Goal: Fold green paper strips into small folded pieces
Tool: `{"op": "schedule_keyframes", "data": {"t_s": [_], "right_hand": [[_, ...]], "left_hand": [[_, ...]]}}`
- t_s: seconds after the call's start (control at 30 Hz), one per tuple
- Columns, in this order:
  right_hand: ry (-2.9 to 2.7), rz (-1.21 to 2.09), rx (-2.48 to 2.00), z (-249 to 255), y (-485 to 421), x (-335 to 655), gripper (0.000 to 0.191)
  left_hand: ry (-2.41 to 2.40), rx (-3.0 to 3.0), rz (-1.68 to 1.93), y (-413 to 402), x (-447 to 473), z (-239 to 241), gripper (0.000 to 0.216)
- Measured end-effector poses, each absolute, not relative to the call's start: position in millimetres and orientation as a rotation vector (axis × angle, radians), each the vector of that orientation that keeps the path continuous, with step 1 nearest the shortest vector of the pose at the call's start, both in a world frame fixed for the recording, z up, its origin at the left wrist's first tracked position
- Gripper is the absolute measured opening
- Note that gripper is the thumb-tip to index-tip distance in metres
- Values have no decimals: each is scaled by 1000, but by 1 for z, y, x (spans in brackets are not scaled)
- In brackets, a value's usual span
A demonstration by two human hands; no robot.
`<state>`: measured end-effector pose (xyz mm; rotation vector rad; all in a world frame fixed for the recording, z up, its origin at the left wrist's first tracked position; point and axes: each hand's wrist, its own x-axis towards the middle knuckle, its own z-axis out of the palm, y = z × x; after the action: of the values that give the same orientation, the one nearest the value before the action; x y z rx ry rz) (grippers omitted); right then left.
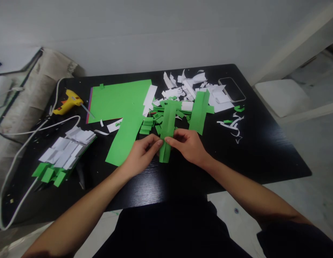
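Observation:
A long green paper strip (168,120) with lengthwise creases is held up over the near middle of the table. My left hand (145,152) pinches its left edge between thumb and fingers. From the other side my right hand (190,144) grips it, thumb lying on the front and fingers behind, partly hidden. Another creased green strip (199,113) lies just beyond my right hand. Left of the held strip, a wide green paper piece (126,138) rests on the table, close to my left hand. Small folded green pieces (147,125) sit behind the hands.
A yellow glue gun (69,103) with a white cord lies at left. Nearer is a layered white and green paper piece (65,150). Green sheets (115,100) lie at the back, beside white scraps (186,86). A phone (232,89) and curled offcuts (232,123) are at right.

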<state>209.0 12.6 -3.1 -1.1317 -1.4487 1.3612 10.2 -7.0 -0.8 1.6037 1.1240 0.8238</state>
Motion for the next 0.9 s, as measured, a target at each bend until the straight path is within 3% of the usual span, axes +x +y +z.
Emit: {"op": "schedule_keyframes", "data": {"t_s": [0.53, 0.9], "right_hand": [[-1349, 1451, -1126, -2, 17, 210, 24], [-1335, 1430, -1162, -3, 19, 212, 24]], "left_hand": [[1073, 1603, 746, -5, 7, 2, 21], [999, 1353, 657, -5, 11, 2, 31]]}}
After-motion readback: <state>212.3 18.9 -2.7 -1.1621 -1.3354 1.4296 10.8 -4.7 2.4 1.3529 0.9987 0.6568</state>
